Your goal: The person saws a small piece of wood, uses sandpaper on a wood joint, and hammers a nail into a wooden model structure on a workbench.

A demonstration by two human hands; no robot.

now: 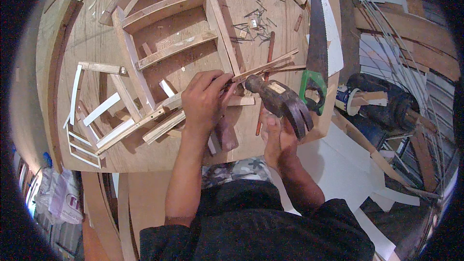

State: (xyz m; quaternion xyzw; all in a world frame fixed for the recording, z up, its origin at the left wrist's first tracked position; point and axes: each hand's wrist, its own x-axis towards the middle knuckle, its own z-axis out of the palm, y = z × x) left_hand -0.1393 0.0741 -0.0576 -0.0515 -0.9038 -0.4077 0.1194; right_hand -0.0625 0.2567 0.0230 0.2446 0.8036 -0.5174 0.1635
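My right hand (279, 142) is wrapped round the handle of a claw hammer (282, 102). Its dark metal head hangs just right of my left fingers, by the near right corner of a wooden frame (169, 50). That corner is gripped by my left hand (205, 95), with fingers bent over the strips. Whether a nail sits between those fingers is hidden. Thin wooden strips (270, 64) stick out to the right from beside this corner. A narrow reddish-brown stick (259, 121) lies on the tabletop (227, 157) near the hammer.
Loose nails (261, 26) are scattered beyond the frame. Right of them lies a green-handled handsaw (316, 43). A small white strip frame (77, 116) and wood offcuts (164, 126) lie at left. Past the table's right edge stand a dark cylindrical object (389, 101) and white sheets (348, 154).
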